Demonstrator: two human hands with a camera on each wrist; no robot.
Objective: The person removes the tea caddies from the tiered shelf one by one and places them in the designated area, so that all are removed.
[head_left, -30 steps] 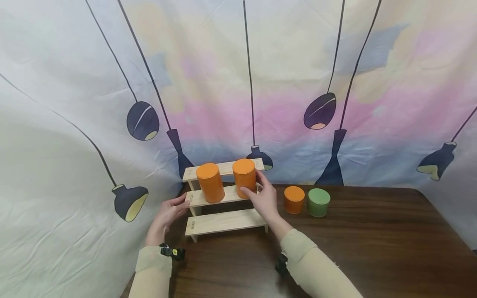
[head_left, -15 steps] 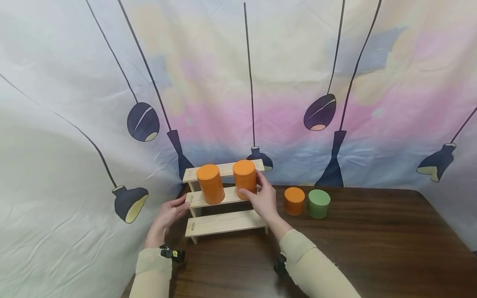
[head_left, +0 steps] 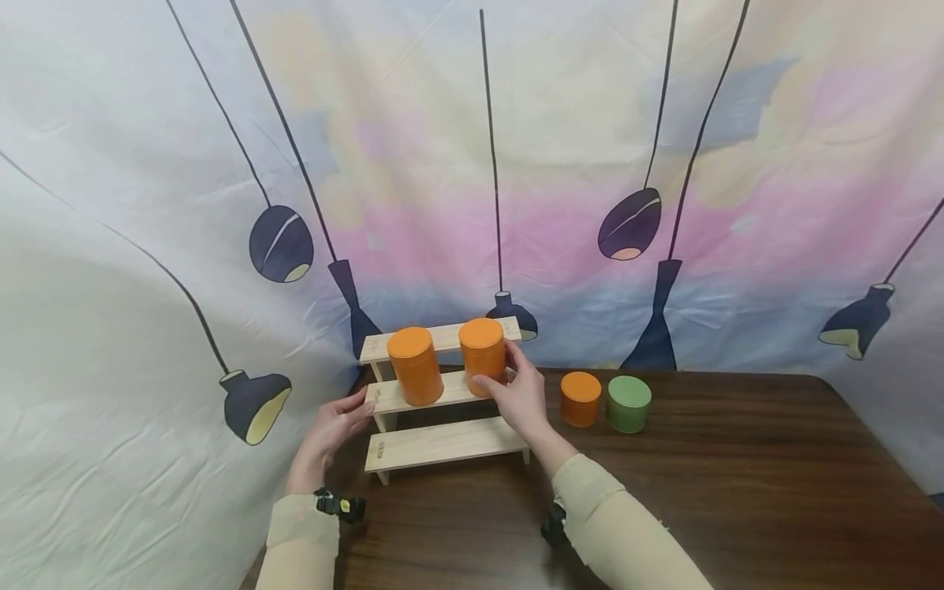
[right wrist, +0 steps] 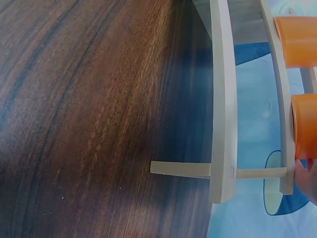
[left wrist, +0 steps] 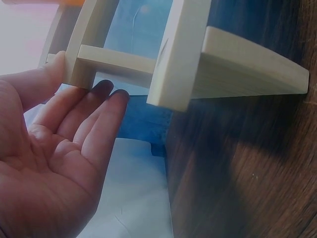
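Observation:
A three-step wooden display rack (head_left: 446, 444) stands on the table, its middle step carrying two tall orange canisters. My right hand (head_left: 525, 401) holds the right-hand canister (head_left: 483, 357) from its right side, thumb in front and fingers behind. The other tall canister (head_left: 416, 369) stands upright to its left, untouched. At the left end of the middle step, my left hand (head_left: 333, 428) pinches the wood. The left wrist view shows the thumb (left wrist: 47, 79) at the step's edge and the other fingers beneath it. Only a bit of the right hand (right wrist: 309, 181) enters the right wrist view.
To the right of the rack, a short orange canister (head_left: 580, 400) and a short green canister (head_left: 629, 404) stand side by side on the dark wooden table (head_left: 745, 467). A cloth backdrop (head_left: 575, 147) with painted lamps hangs behind and to the left.

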